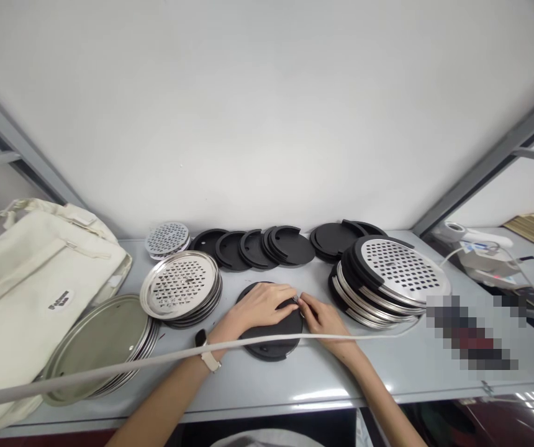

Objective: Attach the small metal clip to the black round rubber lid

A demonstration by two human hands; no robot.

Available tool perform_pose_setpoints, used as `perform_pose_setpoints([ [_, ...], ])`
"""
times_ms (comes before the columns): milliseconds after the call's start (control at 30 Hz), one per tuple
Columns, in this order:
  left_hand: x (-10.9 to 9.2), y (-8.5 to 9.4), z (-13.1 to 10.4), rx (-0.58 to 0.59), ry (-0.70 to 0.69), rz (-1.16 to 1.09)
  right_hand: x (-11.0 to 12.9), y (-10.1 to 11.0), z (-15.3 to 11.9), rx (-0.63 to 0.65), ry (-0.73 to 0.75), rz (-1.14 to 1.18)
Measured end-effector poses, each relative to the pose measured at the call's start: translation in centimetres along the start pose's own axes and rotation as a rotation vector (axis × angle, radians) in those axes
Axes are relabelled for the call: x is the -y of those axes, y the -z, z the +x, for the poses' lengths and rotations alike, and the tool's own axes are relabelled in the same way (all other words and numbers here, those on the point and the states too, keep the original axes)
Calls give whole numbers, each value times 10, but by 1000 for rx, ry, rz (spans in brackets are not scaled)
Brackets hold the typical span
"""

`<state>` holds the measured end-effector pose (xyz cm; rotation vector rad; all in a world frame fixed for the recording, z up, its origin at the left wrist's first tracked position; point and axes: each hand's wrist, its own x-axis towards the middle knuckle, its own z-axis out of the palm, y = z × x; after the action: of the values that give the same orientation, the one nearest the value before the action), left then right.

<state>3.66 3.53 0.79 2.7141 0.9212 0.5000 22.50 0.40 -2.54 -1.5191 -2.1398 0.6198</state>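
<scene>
In the head view a black round disc (269, 349) lies on the grey table before me. My left hand (262, 307) reaches across its top, thumb and fingers drawn together at the disc's right rim. My right hand (323, 318) meets it there, its fingertips pinched around something small, perhaps metallic, that I cannot make out. To the right stands a pile of black discs and metal plates, topped by a perforated metal disc (402, 270). Left of my hands sits a stack of metal plates with a perforated metal plate (181, 282) on top.
Several black discs (295, 246) lie along the wall. Olive round plates (97, 344) and a cream bag (38, 279) occupy the left side. A white cable (155, 359) crosses the view in front of my wrists. A white device (485, 257) stands far right.
</scene>
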Motion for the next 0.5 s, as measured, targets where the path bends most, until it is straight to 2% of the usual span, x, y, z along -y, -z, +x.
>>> perform_pose_setpoints([
  [267, 0, 0, 0, 5, 5, 0, -5, 7, 4, 69, 61, 54],
  [500, 0, 0, 0, -1, -6, -6, -2, 1, 2, 13, 16, 11],
])
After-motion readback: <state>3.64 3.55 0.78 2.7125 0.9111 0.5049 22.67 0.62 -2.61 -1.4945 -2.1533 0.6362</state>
